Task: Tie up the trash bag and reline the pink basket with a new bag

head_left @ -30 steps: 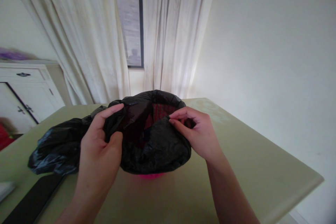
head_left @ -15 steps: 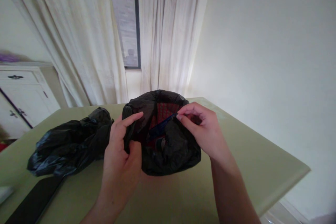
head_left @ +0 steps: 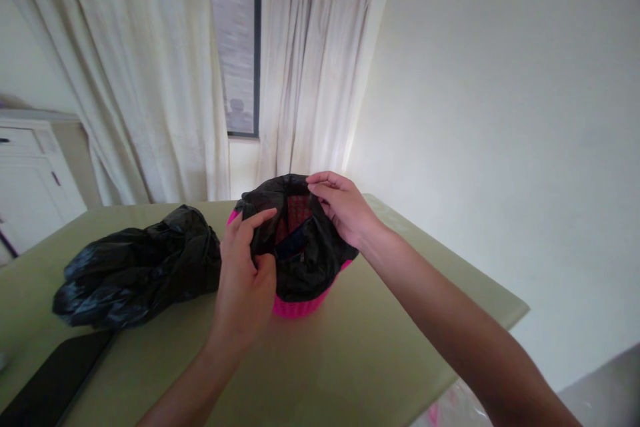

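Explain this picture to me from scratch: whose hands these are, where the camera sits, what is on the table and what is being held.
There is no machine here: a person works with two bare hands, and the camera is worn on that person's head, looking forward and down. The left hand has a pinching grip on the near edge of a black bin liner; the right hand grips its far edge. The liner sits inside a small pink basket on a pale green table. A second crumpled black bag lies to the left, and a flat black object at the near left edge.

Basket point(head_left: 300, 305) on table point(head_left: 350, 360), liner bag point(head_left: 310, 260) in it, between both hands' fingers. Crumpled bag point(head_left: 135, 267) left of the left hand point(head_left: 245, 273); curtains point(head_left: 310, 80) behind.
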A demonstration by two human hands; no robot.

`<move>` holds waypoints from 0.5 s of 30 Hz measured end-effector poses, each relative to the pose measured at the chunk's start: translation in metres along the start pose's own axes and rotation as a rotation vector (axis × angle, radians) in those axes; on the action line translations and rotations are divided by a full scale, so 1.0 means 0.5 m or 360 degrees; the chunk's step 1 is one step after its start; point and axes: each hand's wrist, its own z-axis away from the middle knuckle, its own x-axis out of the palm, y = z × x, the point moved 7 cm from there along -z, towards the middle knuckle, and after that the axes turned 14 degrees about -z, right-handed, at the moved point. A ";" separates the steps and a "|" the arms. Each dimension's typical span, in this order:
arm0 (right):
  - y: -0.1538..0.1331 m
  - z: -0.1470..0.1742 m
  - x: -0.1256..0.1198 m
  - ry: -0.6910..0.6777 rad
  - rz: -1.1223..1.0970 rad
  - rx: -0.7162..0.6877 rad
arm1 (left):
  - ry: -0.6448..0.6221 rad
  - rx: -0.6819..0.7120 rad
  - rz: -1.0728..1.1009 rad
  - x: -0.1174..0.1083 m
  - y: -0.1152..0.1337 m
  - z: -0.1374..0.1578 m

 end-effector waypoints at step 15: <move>-0.108 -0.112 0.051 0.0243 0.0240 -0.0118 | -0.0056 0.0012 -0.0013 0.012 0.000 0.007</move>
